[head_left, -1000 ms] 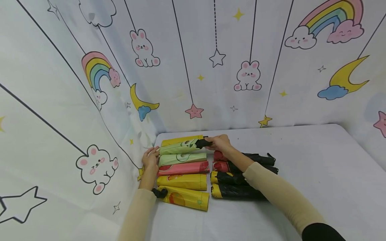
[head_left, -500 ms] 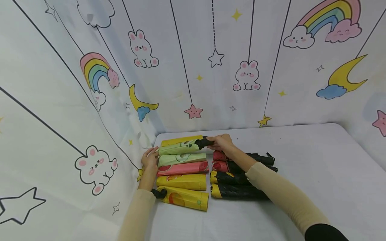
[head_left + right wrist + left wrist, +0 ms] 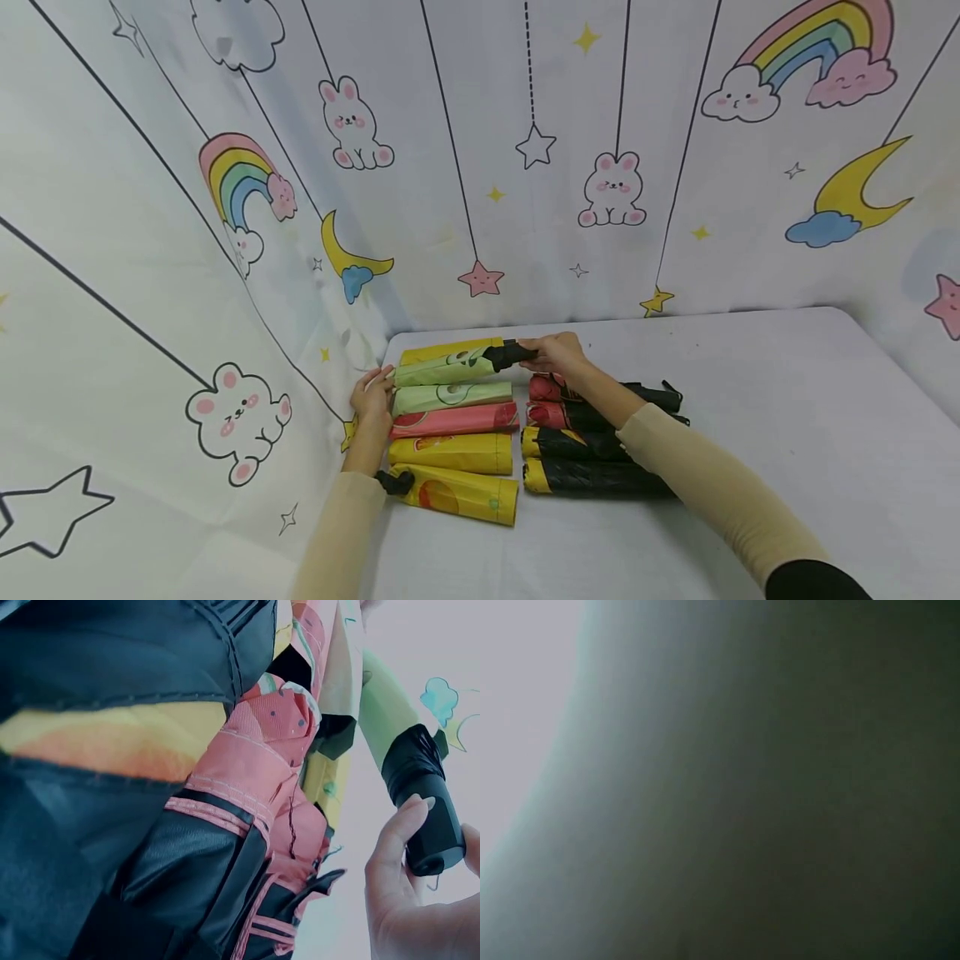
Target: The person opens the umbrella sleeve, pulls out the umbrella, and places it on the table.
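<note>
A folded umbrella in a pale green avocado-print sleeve [image 3: 442, 367] lies across both hands at the back left of the table. My left hand [image 3: 371, 398] pinches the sleeve's left end. The right hand [image 3: 557, 353] grips the umbrella's black handle [image 3: 435, 825], thumb and fingers around it in the right wrist view. Black fabric [image 3: 504, 357] shows between the sleeve and the right fingers. Just below lies another green avocado-print sleeve [image 3: 453, 398]. Blur and darkness fill the left wrist view, hiding the left hand there.
Behind is a yellow sleeve [image 3: 450, 348]. Nearer me lie a red sleeve [image 3: 455, 419], a yellow sleeve [image 3: 452, 453] and a yellow one with a black tie [image 3: 459, 493]. Under the right forearm lie several black folded umbrellas [image 3: 592, 477] with red or yellow ends. A printed curtain [image 3: 525, 225] borders the table.
My right hand has shifted slightly right with the handle, and more black shows beyond the green sleeve. The left hand holds its place at the sleeve's left end.
</note>
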The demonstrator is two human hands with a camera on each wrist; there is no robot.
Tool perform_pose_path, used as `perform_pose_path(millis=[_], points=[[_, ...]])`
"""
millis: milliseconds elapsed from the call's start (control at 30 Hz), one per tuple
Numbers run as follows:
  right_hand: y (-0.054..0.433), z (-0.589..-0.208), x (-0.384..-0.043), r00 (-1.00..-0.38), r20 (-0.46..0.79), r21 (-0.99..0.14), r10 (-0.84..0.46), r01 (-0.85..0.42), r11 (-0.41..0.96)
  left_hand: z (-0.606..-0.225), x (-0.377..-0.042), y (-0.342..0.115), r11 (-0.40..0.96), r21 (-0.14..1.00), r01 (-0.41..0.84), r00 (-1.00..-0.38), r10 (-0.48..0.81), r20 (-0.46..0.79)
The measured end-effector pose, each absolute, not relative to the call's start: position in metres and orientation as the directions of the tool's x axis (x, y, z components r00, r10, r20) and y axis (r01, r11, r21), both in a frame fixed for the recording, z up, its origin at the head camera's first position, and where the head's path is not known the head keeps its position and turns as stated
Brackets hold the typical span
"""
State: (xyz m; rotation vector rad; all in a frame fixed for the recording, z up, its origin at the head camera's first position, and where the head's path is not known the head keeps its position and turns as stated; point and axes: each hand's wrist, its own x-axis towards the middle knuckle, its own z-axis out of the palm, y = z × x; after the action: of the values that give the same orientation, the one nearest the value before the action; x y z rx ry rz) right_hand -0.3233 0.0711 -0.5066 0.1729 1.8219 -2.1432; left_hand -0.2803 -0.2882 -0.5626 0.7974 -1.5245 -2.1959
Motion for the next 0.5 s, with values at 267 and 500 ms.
perform_pose_path(millis=[267,500], points=[[0.0775,-0.5075,-0.3257,-0.939,-0.299,-0.937,-0.171,0.323,-0.135,-0.5625,-0.2810,-0.2883,-0.368,0.930,-0.024,-0.764,-0.594,-0.254],[0.0803,-0.5044,-0.3267,-0.939,-0.299,-0.937,-0.170,0.322,-0.134,-0.5595,-0.2812,-0.2876,-0.378,0.926,-0.021,-0.765,-0.589,-0.258]])
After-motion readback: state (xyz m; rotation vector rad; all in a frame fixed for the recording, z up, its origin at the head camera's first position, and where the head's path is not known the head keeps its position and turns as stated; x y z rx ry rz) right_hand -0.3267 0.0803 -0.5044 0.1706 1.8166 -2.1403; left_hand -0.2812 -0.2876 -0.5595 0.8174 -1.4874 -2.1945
